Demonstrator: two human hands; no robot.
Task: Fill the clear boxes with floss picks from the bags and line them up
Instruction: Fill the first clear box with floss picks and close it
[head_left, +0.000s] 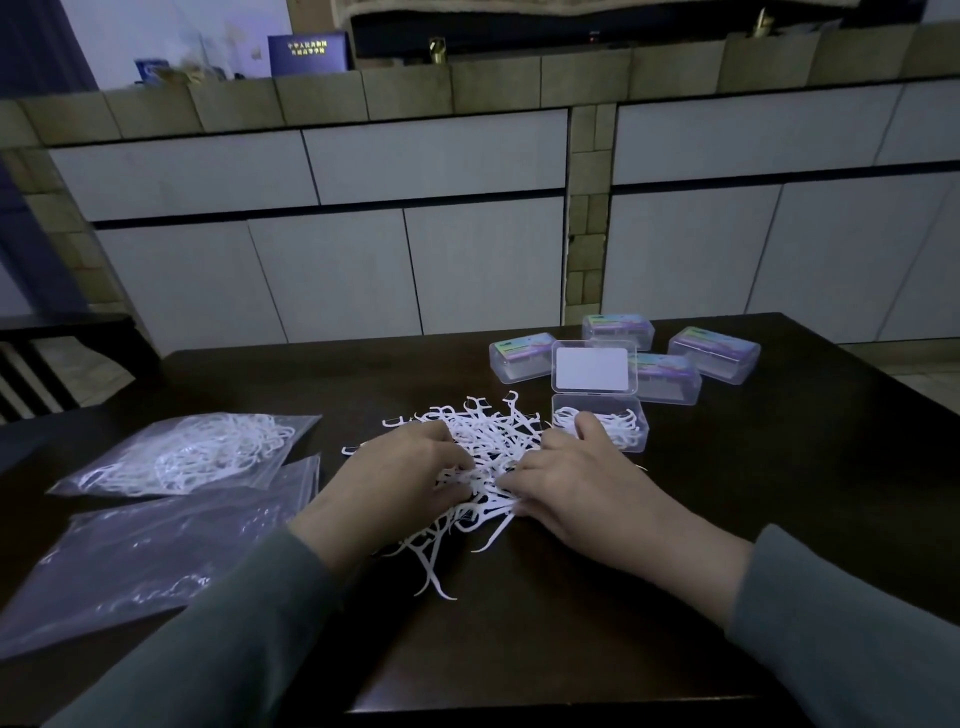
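A loose pile of white floss picks (488, 441) lies on the dark table (779, 493) in front of me. My left hand (400, 478) and my right hand (576, 483) rest on the pile, fingers curled into the picks and pinching some between them. Just behind my right hand an open clear box (623, 431) holds several picks, its lid (592, 369) standing up. A full bag of picks (187, 457) lies at the left, with an emptier clear bag (156, 551) in front of it.
Several closed clear boxes with coloured labels (714, 353) are grouped at the far right of the table, behind the open box. Grey cabinet doors (363, 270) stand beyond the table. A dark chair (47, 364) is at the far left.
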